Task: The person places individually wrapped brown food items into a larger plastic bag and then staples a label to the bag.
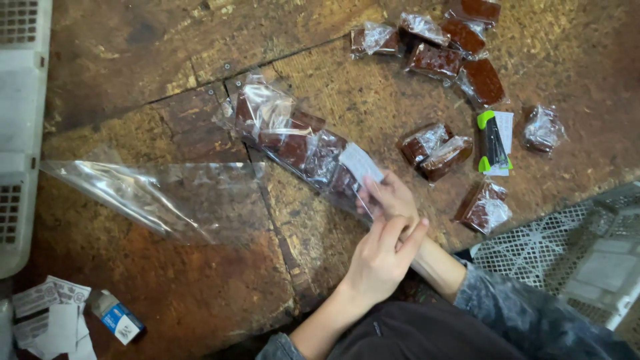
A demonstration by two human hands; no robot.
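A long clear bag (293, 137) packed with several wrapped brown blocks lies slantwise on the worn wooden surface (133, 67). A white label (361, 163) sits near its lower end. My right hand (390, 199) pinches that end of the bag just below the label. My left hand (381, 257) lies over my right wrist, its fingers straight and pressed together against the right hand. Whether the left hand grips any plastic is hidden.
An empty clear bag (153, 197) lies flat to the left. Loose wrapped brown blocks (435, 61) are scattered at upper right, near a green-and-black tool on a white card (494, 141). White plastic crates stand at left (20, 133) and right (580, 247). A small blue box (117, 319) and paper slips (50, 313) lie bottom left.
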